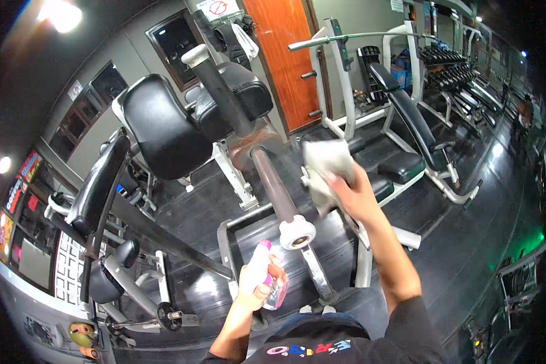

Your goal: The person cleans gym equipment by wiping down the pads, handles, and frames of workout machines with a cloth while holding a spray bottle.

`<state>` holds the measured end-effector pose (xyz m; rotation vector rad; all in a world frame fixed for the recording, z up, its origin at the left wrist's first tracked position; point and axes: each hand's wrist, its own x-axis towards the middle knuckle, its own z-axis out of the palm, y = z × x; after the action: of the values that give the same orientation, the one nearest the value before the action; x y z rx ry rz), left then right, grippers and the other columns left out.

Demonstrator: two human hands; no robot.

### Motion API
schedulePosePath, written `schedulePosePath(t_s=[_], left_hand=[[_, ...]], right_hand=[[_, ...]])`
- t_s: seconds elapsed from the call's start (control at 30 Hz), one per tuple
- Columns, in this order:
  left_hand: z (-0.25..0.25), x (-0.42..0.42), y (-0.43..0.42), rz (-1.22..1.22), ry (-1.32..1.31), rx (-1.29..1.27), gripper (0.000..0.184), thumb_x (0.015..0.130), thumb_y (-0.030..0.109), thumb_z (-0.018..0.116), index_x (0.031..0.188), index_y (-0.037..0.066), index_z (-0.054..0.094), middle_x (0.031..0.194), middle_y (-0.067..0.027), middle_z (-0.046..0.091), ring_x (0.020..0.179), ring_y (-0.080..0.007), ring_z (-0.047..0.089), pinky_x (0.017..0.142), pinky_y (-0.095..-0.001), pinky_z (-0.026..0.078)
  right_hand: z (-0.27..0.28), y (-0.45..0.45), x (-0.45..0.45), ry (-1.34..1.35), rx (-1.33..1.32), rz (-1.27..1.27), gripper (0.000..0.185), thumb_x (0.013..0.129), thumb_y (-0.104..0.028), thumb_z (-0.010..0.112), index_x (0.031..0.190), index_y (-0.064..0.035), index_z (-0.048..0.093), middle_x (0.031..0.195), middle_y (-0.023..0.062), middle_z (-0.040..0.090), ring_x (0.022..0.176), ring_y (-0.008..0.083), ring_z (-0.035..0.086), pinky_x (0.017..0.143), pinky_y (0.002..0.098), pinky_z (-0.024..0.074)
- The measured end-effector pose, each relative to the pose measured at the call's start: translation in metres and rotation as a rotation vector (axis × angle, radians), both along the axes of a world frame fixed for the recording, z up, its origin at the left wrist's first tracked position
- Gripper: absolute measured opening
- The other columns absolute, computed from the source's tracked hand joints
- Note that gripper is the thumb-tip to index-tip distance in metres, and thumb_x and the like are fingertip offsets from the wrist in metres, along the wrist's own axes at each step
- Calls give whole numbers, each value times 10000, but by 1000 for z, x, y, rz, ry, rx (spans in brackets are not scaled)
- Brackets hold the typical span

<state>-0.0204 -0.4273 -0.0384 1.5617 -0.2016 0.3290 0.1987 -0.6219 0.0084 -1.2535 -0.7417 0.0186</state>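
Observation:
My left hand (258, 290) is wrapped round a spray bottle (275, 291) with a pink and white top, low in the middle of the view. My right hand (353, 193) grips a pale cloth (326, 162), slightly blurred, to the right of a machine's brown post. The post (273, 182) slants down to a white round end piece (297, 233), which lies between my two hands. Behind it are black padded cushions (164, 124) of the machine.
A bench (400, 112) and a rack with a bar (361, 37) stand at the right, with dumbbells (452, 76) beyond. At the left are another padded machine (100, 182) and a weight plate (168, 316). An orange door (285, 60) is behind.

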Motion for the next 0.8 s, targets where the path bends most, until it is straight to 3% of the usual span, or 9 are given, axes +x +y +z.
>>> schedulePosePath(t_s=[0.07,0.1,0.2,0.33,0.37,0.47,0.6,0.73,0.8], left_hand=[[-2,-2,2,4,-37,25,707,809,709,592,801,2,612,710,-70,616,723,-192,625,814,-354,453],[-6,-5,4,16,-46,-20,713,809,684,620,938,-17,589,721,-65,608,733,-198,626,795,-365,462],[-6,-20,4,67,26,-87,833,790,707,620,1149,-20,427,723,-66,594,743,-219,627,808,-384,484],[-6,-44,14,155,-8,-92,837,782,718,616,1137,-13,419,713,-64,606,707,-235,639,773,-403,504],[-7,-51,19,174,5,-94,845,779,724,613,1137,-16,418,693,-61,601,682,-227,637,754,-389,513],[-16,-68,35,179,-44,-204,760,818,573,697,1179,-43,438,719,-77,598,691,-214,614,685,-369,510],[-18,-63,38,286,-29,-250,775,791,591,715,1153,-46,463,696,-73,598,649,-209,622,695,-364,521],[-9,-42,35,168,19,-113,841,783,723,612,1168,-8,455,720,-68,611,715,-199,631,750,-383,522],[-10,-31,38,98,-10,-92,827,789,700,627,1178,-8,448,733,-71,611,729,-204,631,743,-381,520]], right_hand=[[57,24,10,-713,-39,-287,355,861,-43,574,1207,34,576,1074,151,642,992,292,636,877,337,481],[71,32,8,-718,-105,-262,400,811,-39,595,1211,-36,597,1011,171,611,929,357,623,815,377,502],[71,68,0,-858,-386,-511,458,758,-28,632,1192,-173,622,1014,140,569,882,344,625,768,417,510],[15,67,-2,-643,-211,-468,493,707,10,658,1184,-108,617,995,139,562,863,354,616,745,414,506],[-2,59,3,-677,-231,-418,459,674,59,621,1129,1,624,897,149,544,812,320,566,730,363,475],[-24,36,17,-602,-199,-262,504,676,73,514,1156,-32,629,1033,135,635,966,295,622,841,329,490],[47,35,19,-295,159,-292,451,718,68,518,1150,-7,625,1033,112,648,974,211,621,865,319,481],[118,60,21,-840,-186,-423,356,781,-55,608,1133,-64,657,973,151,639,872,307,632,800,371,500],[134,69,-6,-816,-648,-331,313,796,-121,618,1101,-90,680,919,161,624,875,340,626,796,407,498]])
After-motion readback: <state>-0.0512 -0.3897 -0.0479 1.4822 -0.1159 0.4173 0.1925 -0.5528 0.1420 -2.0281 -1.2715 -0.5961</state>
